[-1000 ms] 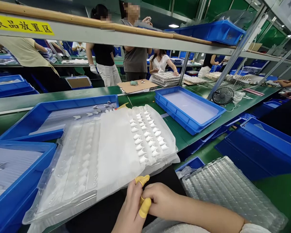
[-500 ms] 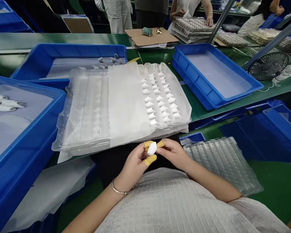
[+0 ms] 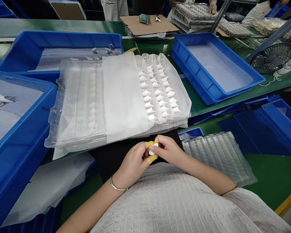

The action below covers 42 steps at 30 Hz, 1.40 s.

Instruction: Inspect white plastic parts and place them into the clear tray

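Note:
Both my hands meet close to my body, below the front edge of a clear blister tray (image 3: 82, 106). My left hand (image 3: 133, 161) and my right hand (image 3: 168, 150) wear yellow finger cots and pinch one small white plastic part (image 3: 153, 149) between their fingertips. The tray holds rows of the same white parts (image 3: 157, 92) on its right side. A white sheet (image 3: 123, 97) covers its middle, and clear film lies over its left side.
Blue bins stand at the left (image 3: 16, 136), back left (image 3: 55, 48) and back right (image 3: 215, 68). An empty clear blister tray (image 3: 218, 157) lies at my right. A small black fan (image 3: 273, 58) stands far right. Other people work at stacked trays (image 3: 194, 11) across the table.
The view has tilted down from the shelf to the table. My hands stayed together near my body, and the small white part now shows between my fingertips.

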Tool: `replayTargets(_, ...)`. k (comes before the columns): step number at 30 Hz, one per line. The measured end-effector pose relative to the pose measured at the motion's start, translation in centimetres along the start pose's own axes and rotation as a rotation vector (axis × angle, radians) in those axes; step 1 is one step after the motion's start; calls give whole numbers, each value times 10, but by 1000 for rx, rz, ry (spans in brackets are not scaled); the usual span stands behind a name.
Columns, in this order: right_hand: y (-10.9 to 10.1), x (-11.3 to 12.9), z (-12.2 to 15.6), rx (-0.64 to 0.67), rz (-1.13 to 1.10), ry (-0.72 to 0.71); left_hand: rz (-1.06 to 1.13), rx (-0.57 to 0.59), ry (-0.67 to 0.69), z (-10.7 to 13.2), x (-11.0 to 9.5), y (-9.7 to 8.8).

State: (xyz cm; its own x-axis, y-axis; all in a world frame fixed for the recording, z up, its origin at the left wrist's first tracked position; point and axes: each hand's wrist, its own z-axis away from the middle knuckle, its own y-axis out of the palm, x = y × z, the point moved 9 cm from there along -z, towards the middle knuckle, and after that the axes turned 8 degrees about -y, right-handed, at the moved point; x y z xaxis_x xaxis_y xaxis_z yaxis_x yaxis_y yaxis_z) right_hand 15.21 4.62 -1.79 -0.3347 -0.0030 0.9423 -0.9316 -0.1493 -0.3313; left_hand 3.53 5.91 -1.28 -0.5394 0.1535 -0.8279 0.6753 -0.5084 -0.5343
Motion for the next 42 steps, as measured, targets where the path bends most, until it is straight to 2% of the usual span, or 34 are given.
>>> replayTargets(2,0,-2,-3,2,-93,-2,40,36,-29,1,3,3)
replayTargets(7,-8,-23,-5,-39,-338,102,160,94,-116,3,10,6)
replayTargets(10,-7,-22,-3,25,-374,84,142,93,-129,2,12,5)
replayTargets(15,-3,-11,0,156,-308,3,117,94,-128,1,13,7)
replayTargets(18,-9,-5,-1,137,-256,-52,298,105,-192,0,19,9)
replayTargets(21,-18,8,0,97,-93,-201,451,96,-234,1,23,9)
replayTargets(24,-21,21,4,69,85,-341,467,81,-225,1,22,6)
replayTargets(26,-22,23,7,53,121,-370,420,45,-196,2,20,1)
replayTargets(28,-20,18,7,61,76,-331,327,-4,-146,2,16,-4)
replayTargets(33,-8,1,6,123,-224,-117,86,-90,31,3,2,-13)
replayTargets(38,-4,1,2,63,-27,-26,-71,-137,184,5,-14,-13)
replayTargets(40,-1,1,0,67,-54,-17,-72,-138,201,5,-16,-14)
replayTargets(42,-1,-4,-2,57,-173,12,-51,-126,211,6,-18,-14)
